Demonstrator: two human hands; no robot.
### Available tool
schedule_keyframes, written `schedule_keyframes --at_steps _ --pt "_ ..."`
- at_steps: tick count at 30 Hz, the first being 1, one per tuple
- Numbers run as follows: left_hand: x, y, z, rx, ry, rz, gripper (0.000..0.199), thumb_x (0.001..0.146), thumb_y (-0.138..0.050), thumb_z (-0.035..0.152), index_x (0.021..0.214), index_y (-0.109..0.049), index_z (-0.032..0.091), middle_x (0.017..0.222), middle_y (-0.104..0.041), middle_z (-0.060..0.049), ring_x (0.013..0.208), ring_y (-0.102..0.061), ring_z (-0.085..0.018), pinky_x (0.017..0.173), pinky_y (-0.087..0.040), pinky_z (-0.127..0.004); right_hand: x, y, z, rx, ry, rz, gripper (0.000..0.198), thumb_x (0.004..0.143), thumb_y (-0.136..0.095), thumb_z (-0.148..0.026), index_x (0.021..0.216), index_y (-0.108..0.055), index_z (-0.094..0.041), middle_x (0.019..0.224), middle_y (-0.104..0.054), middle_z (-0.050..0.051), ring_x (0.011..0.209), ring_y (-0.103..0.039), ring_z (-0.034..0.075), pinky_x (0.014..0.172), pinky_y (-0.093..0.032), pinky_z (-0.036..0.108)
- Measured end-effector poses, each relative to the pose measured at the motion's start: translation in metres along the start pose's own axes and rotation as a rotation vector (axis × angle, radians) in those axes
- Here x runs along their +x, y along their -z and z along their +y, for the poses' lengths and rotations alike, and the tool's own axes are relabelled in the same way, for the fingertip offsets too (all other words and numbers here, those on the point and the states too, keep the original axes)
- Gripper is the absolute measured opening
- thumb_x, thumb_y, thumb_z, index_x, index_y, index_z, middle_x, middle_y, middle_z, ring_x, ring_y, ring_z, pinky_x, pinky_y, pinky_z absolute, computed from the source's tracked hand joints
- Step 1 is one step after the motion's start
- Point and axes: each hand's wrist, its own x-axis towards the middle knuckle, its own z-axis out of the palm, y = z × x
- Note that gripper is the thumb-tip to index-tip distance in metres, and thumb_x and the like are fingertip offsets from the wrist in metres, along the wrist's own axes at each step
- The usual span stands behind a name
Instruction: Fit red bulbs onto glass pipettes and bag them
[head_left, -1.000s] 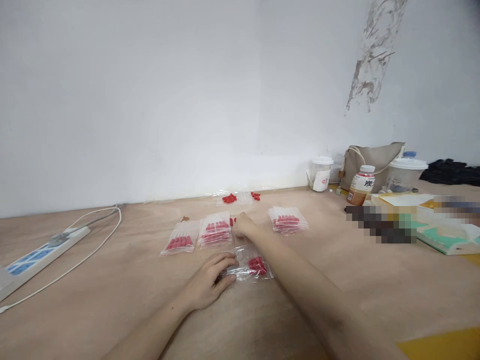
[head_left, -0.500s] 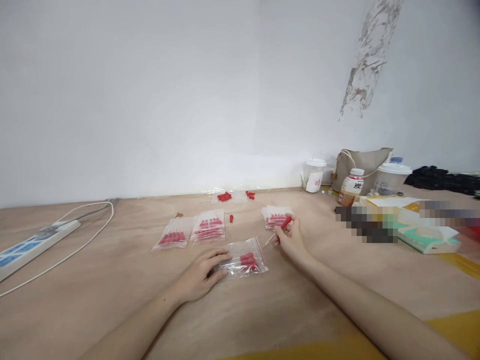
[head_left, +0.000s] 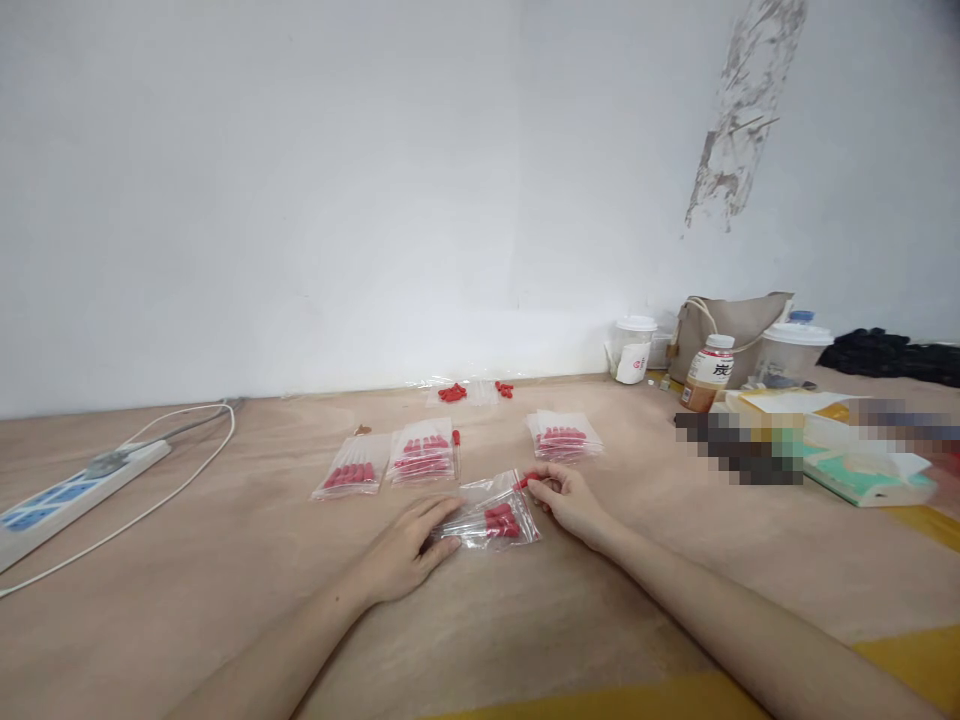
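Observation:
My left hand (head_left: 409,552) rests at the left end of a clear zip bag (head_left: 486,490), fingers and thumb gripping its plastic. Inside lie several glass droppers with red rubber bulbs (head_left: 501,521), bulbs toward the bag's right-hand opening. My right hand (head_left: 571,505) pinches another dropper (head_left: 523,482) by its red bulb. Its glass tube points left, into the mouth of the bag. One loose dropper (head_left: 456,438) lies behind the bag, beside a stack of filled bags (head_left: 420,452). Further filled bags lie left (head_left: 349,472) and right (head_left: 564,437) of it.
Red bulbs (head_left: 452,392) and clear plastic are by the wall. A power strip (head_left: 82,495) with a white cable lies left. On the right stand a lidded cup (head_left: 634,350), a drink bottle (head_left: 708,375), a grey bag (head_left: 731,320) and a green-white box (head_left: 870,475).
My right hand has moved left and slightly down, bringing the dropper's tube from outside the bag into its mouth. My left hand keeps its hold on the bag. The view has shifted slightly.

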Motion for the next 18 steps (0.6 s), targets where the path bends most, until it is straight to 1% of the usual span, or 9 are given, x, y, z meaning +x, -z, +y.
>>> schedule_keyframes --at_steps 2,4,8,10,13,14,17,18 --pt "0.0 0.0 0.0 -0.008 0.001 -0.001 0.043 0.085 -0.041 0.038 0.126 -0.036 0.027 0.127 -0.044 -0.002 0.114 -0.04 -0.02 0.096 -0.033 -0.037 -0.001 0.003 -0.001 -0.072 0.05 -0.037 0.023 0.065 -0.058 -0.031 0.081 -0.055 -0.015 0.073 -0.06 0.002 0.059 -0.053 0.011 0.059 -0.045 0.026" --pt "0.0 0.0 0.0 -0.014 0.002 0.003 0.043 0.085 -0.041 0.037 0.126 -0.036 0.027 0.127 -0.044 -0.002 0.114 -0.041 -0.02 0.096 -0.033 -0.038 -0.001 0.004 -0.001 -0.088 0.082 -0.048 0.025 0.063 -0.061 -0.031 0.081 -0.054 -0.015 0.073 -0.06 0.001 0.061 -0.054 0.011 0.059 -0.044 0.025" --pt "0.0 -0.001 -0.001 -0.021 0.001 0.009 0.042 0.085 -0.042 0.036 0.126 -0.037 0.027 0.126 -0.045 -0.003 0.113 -0.041 -0.021 0.096 -0.034 -0.038 0.004 0.0 0.003 -0.154 0.112 -0.101 0.021 0.062 -0.062 -0.033 0.07 -0.055 -0.016 0.062 -0.058 0.0 0.054 -0.051 0.01 0.051 -0.041 0.022" --pt "0.0 -0.001 0.0 -0.021 -0.003 0.006 0.042 0.085 -0.042 0.036 0.126 -0.037 0.027 0.125 -0.045 -0.003 0.113 -0.041 -0.02 0.095 -0.034 -0.037 0.007 -0.005 0.004 -0.192 0.15 -0.087 0.018 0.063 -0.061 -0.033 0.068 -0.057 -0.016 0.06 -0.059 0.0 0.054 -0.051 0.011 0.051 -0.041 0.023" --pt "0.001 -0.001 0.0 -0.017 -0.008 0.009 0.043 0.085 -0.042 0.035 0.126 -0.036 0.027 0.126 -0.045 -0.003 0.113 -0.041 -0.02 0.095 -0.034 -0.036 0.009 -0.013 0.006 -0.189 0.188 -0.044 0.018 0.066 -0.058 -0.033 0.069 -0.06 -0.016 0.064 -0.062 0.003 0.059 -0.054 0.014 0.056 -0.044 0.026" --pt "0.001 -0.001 0.0 -0.015 -0.009 0.011 0.043 0.085 -0.043 0.034 0.126 -0.036 0.027 0.126 -0.045 -0.003 0.113 -0.041 -0.02 0.096 -0.034 -0.036 0.009 -0.014 0.006 -0.169 0.181 -0.067 0.019 0.068 -0.055 -0.034 0.07 -0.061 -0.016 0.067 -0.063 0.003 0.061 -0.056 0.015 0.058 -0.045 0.028" --pt "0.001 -0.001 -0.001 -0.008 -0.009 0.01 0.043 0.085 -0.042 0.034 0.127 -0.035 0.027 0.127 -0.044 -0.002 0.114 -0.04 -0.02 0.097 -0.033 -0.036 0.009 -0.013 0.003 -0.101 0.13 -0.238 0.024 0.074 -0.047 -0.035 0.077 -0.063 -0.017 0.073 -0.065 0.003 0.071 -0.059 0.018 0.064 -0.047 0.031" --pt "0.0 -0.001 -0.001 -0.007 -0.007 0.009 0.043 0.085 -0.042 0.034 0.127 -0.036 0.027 0.127 -0.044 -0.002 0.115 -0.04 -0.02 0.097 -0.033 -0.036 0.009 -0.01 0.002 -0.1 0.113 -0.266 0.024 0.075 -0.046 -0.035 0.079 -0.063 -0.017 0.074 -0.065 0.003 0.072 -0.059 0.018 0.065 -0.047 0.031"
